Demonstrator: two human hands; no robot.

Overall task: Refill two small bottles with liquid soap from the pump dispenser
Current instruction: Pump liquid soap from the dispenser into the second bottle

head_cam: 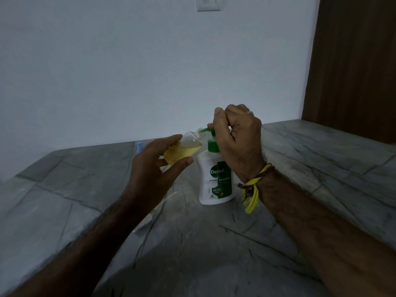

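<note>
Left fingers (171, 142) clamped on tilted small bottle (184, 150), right fingers (222, 123) curled over pump dispenser (216, 179) head, nozzle mostly hidden

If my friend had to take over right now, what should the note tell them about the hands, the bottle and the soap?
Left hand: holds the small bottle tilted, its open neck at the green pump spout.
Right hand: grips the pump head of the white soap dispenser, which stands on the grey counter.
Done: this bottle has yellow soap in it, part full.
Left: keep pumping to top it up, then cap it. A blue thing behind the left hand may be a cap; I can't tell. The second bottle is not clearly in view, so find and fill it too.
</note>
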